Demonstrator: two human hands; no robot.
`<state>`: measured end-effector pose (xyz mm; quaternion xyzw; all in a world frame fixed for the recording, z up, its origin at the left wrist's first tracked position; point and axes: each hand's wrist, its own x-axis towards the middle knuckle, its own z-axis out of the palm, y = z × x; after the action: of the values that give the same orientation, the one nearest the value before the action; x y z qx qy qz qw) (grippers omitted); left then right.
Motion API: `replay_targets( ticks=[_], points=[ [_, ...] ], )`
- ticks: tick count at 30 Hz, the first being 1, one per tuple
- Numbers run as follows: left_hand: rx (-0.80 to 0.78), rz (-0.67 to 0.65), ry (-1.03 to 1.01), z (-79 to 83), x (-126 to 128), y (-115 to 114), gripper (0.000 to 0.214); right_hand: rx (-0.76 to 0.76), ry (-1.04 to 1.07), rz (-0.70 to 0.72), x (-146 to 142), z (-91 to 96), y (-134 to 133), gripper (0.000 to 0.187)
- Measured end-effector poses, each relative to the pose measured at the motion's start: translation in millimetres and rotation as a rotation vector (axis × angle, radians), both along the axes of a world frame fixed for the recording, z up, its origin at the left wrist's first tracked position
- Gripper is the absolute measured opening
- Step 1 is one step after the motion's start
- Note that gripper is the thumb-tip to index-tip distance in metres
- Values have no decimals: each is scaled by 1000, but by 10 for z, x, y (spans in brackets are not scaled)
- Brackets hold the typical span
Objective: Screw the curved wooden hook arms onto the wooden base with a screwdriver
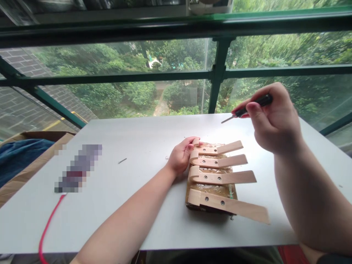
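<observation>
My right hand (275, 117) grips a black-handled screwdriver (254, 105), raised above the table's far right side. Its metal tip points left and down, apart from everything. My left hand (183, 156) is closed on the far left corner of a brown block (211, 189) wrapped in clear tape. Several light wooden strips (238, 177), each with a curled left end, lie across the block and stick out past its right side. Dark screw heads (222, 202) show in them. The left fingertips touch the curled end of the farthest strip.
A white table (132, 212) carries the work. On its left lies a pixelated object (78, 168) with a red cord (49, 223). A small metal piece (122, 161) lies left of centre. A cardboard box (60, 141) with blue cloth stands at left. Green-framed windows (217, 73) rise behind.
</observation>
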<state>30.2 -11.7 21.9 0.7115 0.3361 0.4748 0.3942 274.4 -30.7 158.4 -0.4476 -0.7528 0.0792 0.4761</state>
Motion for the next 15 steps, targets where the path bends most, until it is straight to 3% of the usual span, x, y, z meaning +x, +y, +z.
replay_targets(
  ticks=[3,6,10,15],
  points=[
    [-2,18,18,-7,-8,12,43,56,229,-46,150,-162,-73,12],
    [11,46,30,-8,-7,4,46,25,290,-88,317,-400,-143,14],
    [48,75,76,9,-11,-47,46,-67,372,-155,542,-783,-203,18],
    [67,123,118,11,-15,-118,49,-244,543,-140,712,-1237,-242,22]
  ],
)
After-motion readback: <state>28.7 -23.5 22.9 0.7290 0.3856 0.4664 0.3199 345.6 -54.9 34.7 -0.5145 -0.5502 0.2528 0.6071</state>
